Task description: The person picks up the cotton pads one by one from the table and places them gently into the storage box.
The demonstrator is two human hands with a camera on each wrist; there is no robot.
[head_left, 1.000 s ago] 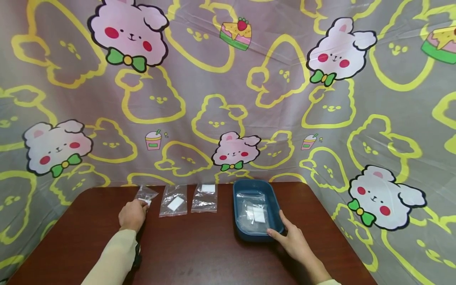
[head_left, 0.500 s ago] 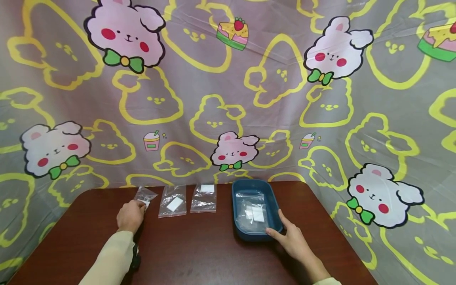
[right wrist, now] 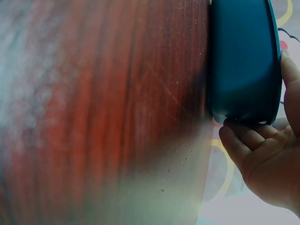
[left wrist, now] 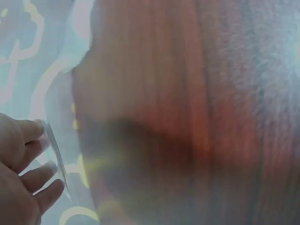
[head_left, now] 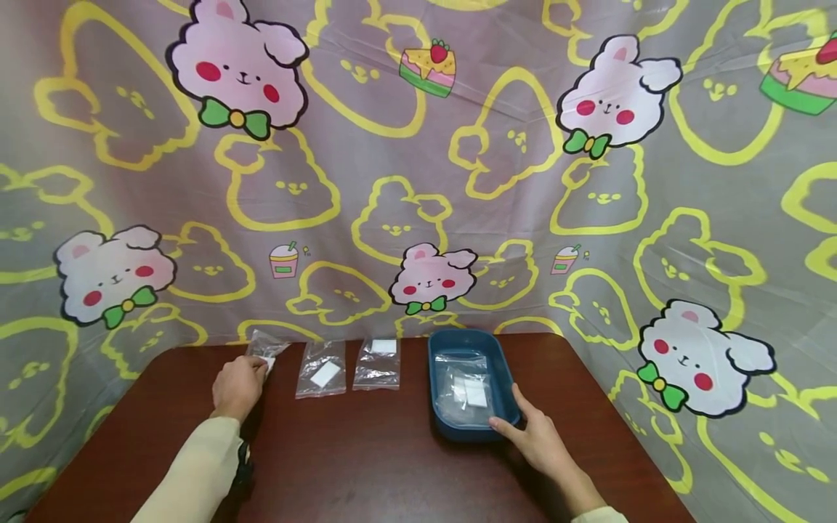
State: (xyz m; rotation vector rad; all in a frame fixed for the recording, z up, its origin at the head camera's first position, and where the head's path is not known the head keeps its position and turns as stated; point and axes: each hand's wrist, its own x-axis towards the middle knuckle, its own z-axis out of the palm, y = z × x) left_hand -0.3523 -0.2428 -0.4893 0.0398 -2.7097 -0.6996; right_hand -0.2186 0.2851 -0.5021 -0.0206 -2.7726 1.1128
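At the far left of the table in the head view, my left hand (head_left: pixel 238 386) pinches a small clear zip bag (head_left: pixel 267 343) with a white piece in it. In the left wrist view this bag (left wrist: pixel 57 157) shows edge-on at the fingertips. My right hand (head_left: pixel 541 444) grips the near right corner of a blue plastic box (head_left: pixel 463 437), thumb at the rim. Underneath, in the right wrist view, the fingers (right wrist: pixel 236 143) lie against the box wall (right wrist: pixel 246 61). Inside the box lie clear bags (head_left: pixel 463 392) with white pieces, overlapping each other.
Two more clear zip bags lie between my hands, a left one (head_left: pixel 322 369) and a right one (head_left: pixel 377 365), each with a white piece inside. The brown table (head_left: pixel 353 465) ends at a patterned curtain (head_left: pixel 366 181) behind and at the sides.
The left hand has moved slightly up and away, and the bag it pinches has tipped up at its far end. The right hand stays on the box.
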